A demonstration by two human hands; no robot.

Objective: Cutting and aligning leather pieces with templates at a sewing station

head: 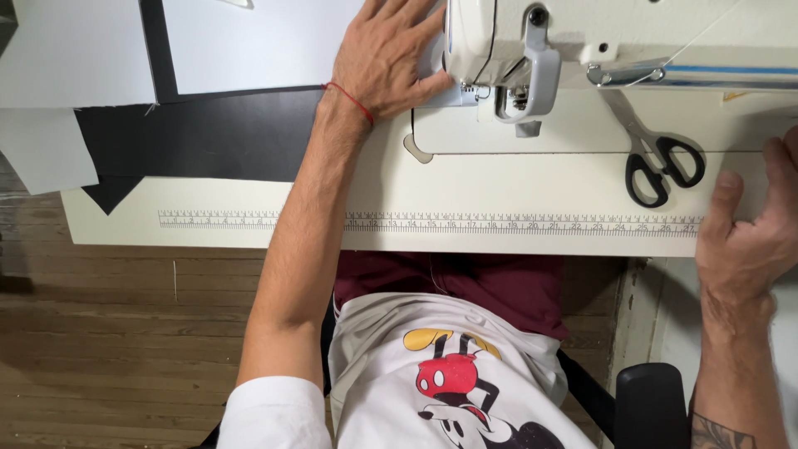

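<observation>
We're working at the sewing machine [532,50]
Our left hand [386,58] is pressing flat, fingers spread, beside the needle; our right hand [748,237] is curling loosely, empty, on the table [515,187] edge near black scissors [657,162]

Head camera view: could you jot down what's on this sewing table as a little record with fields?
Setting: cream sewing table with a printed ruler strip along its front edge
Machine: white sewing machine at the top
Left hand: flat, palm down, beside the needle area; red string round the wrist
Right hand: resting at the table's right edge, holding nothing visible
Scissors: black-handled, lying closed by the machine
Material: black sheet and pale grey sheets at left
</observation>
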